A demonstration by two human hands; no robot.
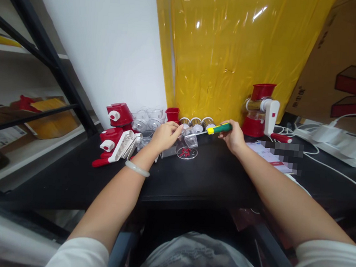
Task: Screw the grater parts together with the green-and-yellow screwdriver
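Observation:
My left hand (pixel 165 136) rests on a clear plastic part (pixel 187 145) with a red piece in its round base, steadying it on the black table (pixel 211 178). My right hand (pixel 233 135) grips a screwdriver (pixel 218 129) with a green and yellow handle, its tip pointing left at the clear part. A pale bangle sits on my left wrist.
Red and white plastic housings (pixel 116 142) and clear cups (pixel 147 120) lie at the left. Three gold-banded drums (pixel 197 123) line the yellow sheet. An assembled red and white crank device (pixel 260 110) stands at the right, with white cables (pixel 331 142) and a leaflet (pixel 264 154). Shelving stands far left.

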